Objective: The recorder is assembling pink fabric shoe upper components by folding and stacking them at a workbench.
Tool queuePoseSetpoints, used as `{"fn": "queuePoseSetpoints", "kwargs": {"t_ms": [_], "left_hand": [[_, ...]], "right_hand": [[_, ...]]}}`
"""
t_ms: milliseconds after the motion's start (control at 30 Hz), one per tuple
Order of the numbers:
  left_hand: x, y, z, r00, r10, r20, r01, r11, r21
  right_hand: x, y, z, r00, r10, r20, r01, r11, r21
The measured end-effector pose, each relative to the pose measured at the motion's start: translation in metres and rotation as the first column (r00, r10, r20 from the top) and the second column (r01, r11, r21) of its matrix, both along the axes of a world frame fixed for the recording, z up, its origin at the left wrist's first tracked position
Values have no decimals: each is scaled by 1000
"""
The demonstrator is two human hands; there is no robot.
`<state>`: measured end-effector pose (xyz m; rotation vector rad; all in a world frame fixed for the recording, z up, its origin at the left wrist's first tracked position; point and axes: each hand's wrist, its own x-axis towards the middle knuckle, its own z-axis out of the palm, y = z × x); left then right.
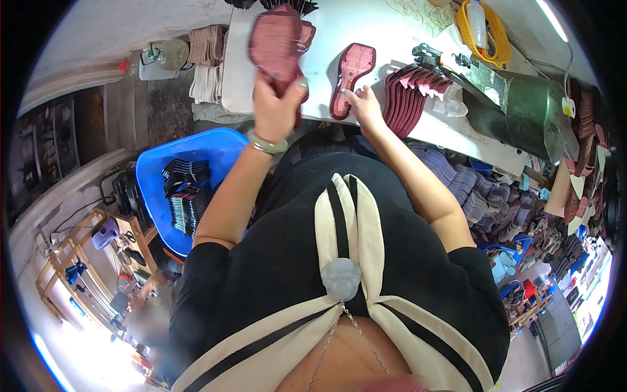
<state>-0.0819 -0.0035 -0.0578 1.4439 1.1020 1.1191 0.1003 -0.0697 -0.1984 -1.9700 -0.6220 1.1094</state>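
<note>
Two bare hands: the left hand and the right hand both reach forward over the white surface, apart from each other, elbows bent outward.
Left grip: clamped on the narrow part of a held maroon sole, blurred, its broad end pointing away from the body; whether it is one piece or several together I cannot tell. The back of the hand shows, the thumb lies to the right, and one pale bangle circles the wrist.
Right grip: thumb and fingers at the narrow end of one flat maroon sole; whether they pinch it I cannot tell. The forearm slants in from the lower right.
Flat sole: one, lying on the surface between the hands, broad end away.
Partly hidden maroon piece: at least one, just behind the held sole.
Maroon fan: at least six overlapping pieces, right of the right hand.
Clear plastic bag: one, just beside the fan.
Machine: one, with a green rounded body, farther right.
Yellow basket: one, at the far right, with one pale bottle in it.
Beige stacks: two, beside the surface's left end.
Blue bin: one, left of the left forearm, with two groups of dark pieces.
Grey stacks: many, beyond the right arm, too crowded to count.
</note>
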Motion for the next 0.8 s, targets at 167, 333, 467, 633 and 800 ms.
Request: {"fn": "queuePoseSetpoints", "kwargs": {"t_ms": [167, 333, 467, 633, 800], "left_hand": [[-43, 34, 4, 973, 218, 75, -196, 953, -229], [-70, 27, 3, 950, 252, 183, -202, 946, -256], [-71, 30, 8, 965, 192, 181, -163, 973, -166], [-37, 16, 38, 965, 123, 230, -105, 990, -90], [-6, 13, 21, 985, 37, 169, -23, 996, -83]], "right_hand": [[7, 30, -11, 986, 108, -129, -110, 994, -10], [-9, 44, 112, 915, 394, 86, -394, 826, 403], [-41, 84, 130, 879, 475, -51, -425, 827, 367], [-55, 101, 103, 882, 436, 179, -472, 819, 327], [-46, 76, 121, 792, 447, 415, -583, 754, 302]]}}
